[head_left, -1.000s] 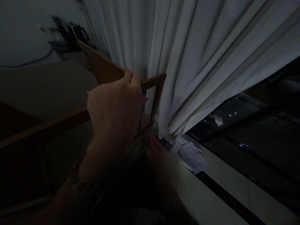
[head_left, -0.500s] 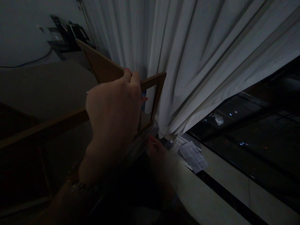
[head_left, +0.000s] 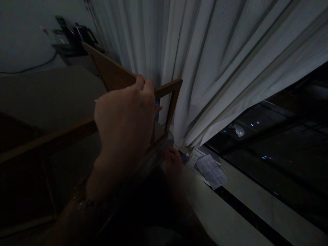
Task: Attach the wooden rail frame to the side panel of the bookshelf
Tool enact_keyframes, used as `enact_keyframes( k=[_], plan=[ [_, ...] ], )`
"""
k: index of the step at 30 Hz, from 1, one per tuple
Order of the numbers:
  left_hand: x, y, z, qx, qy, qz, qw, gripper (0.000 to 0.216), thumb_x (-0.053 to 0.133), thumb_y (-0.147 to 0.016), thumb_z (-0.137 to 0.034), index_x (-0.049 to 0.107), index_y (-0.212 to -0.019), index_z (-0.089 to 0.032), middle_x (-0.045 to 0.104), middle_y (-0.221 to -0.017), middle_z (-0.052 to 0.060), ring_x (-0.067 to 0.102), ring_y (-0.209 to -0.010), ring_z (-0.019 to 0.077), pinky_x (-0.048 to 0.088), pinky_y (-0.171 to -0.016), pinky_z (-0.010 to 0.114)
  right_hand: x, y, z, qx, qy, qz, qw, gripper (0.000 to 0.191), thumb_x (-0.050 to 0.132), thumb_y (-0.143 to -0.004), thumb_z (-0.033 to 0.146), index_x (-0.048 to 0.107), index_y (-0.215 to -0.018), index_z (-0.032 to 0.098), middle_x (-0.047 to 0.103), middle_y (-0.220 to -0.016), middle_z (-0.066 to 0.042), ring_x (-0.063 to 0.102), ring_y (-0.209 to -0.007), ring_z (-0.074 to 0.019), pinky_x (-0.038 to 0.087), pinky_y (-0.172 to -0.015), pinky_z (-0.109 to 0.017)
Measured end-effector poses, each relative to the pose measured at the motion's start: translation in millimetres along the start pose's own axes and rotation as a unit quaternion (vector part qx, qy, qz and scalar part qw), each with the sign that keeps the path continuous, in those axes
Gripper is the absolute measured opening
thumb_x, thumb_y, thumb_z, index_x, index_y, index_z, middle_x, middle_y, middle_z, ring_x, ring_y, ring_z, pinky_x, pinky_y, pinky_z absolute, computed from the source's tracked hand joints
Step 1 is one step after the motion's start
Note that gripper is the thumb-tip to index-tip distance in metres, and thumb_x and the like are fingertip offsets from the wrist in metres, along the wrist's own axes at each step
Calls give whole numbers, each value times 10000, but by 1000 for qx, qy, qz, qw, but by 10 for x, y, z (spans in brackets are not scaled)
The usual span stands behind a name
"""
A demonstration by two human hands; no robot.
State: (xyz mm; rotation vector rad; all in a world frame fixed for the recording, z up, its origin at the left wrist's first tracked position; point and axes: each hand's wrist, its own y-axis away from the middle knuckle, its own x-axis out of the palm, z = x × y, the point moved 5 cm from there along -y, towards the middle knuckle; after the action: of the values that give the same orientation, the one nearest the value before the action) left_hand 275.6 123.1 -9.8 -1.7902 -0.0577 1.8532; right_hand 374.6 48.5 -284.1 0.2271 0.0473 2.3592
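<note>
My left hand, with a beaded bracelet at the wrist, is closed over the top rail of a brown wooden frame. Its thumb hooks down on the far side, inside the opening. Behind it slants a wooden panel. Lower down, my right hand is beside the frame's bottom corner, with fingers curled together. Something thin and hard to make out seems to extend from its fingertips toward the bottom rail. Dim light hides the details there.
White curtains hang behind the frame, beside a dark window. Crumpled paper and a small bottle lie on the right. A black kettle stands on a shelf at the back left.
My right hand has shifted slightly, its fingers now more curled near the frame's bottom corner. My left hand keeps its grip, and the frame is practically unmoved.
</note>
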Motion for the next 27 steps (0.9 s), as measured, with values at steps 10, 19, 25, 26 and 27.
enact_keyframes(
  k=[10,19,25,26,27],
  plan=[
    [18,-6,-1,5,-22,-4,1000,445,530,-859,-467,518,-1211,-195,682,-1103,83,689,-820,313,556,-618,394,67,-10,90,-24,13,53,998,329,545,-875,460,712,-924,181,726,-711,-7,642,-674,-148,486,-674,-272],
    [25,-3,2,-3,-10,-2,1000,439,536,-853,-446,521,-1218,-204,676,-1133,89,690,-835,318,556,-653,420,71,4,222,-213,198,88,953,244,472,-944,233,694,-843,225,698,-728,-4,615,-816,-164,429,-776,-299],
    [31,-5,-9,10,-17,-17,1000,468,565,-845,-450,522,-1224,-178,684,-1096,113,686,-776,343,546,-578,421,-43,107,463,-430,437,25,790,366,618,-854,92,677,-1064,386,734,-852,35,500,-1051,-228,215,-931,-434],
    [37,-4,-10,10,-16,-14,1000,465,564,-845,-452,523,-1220,-181,680,-1109,102,687,-787,337,549,-589,418,-66,119,493,-437,462,21,771,414,629,-837,67,667,-1077,403,738,-870,40,486,-1058,-235,189,-927,-446],
    [40,-4,-10,9,-16,-11,1000,450,557,-848,-457,527,-1206,-187,675,-1125,85,688,-801,324,553,-608,412,-80,128,513,-439,479,24,760,445,626,-825,42,665,-1072,410,739,-895,43,481,-1048,-237,179,-920,-451]
  ],
)
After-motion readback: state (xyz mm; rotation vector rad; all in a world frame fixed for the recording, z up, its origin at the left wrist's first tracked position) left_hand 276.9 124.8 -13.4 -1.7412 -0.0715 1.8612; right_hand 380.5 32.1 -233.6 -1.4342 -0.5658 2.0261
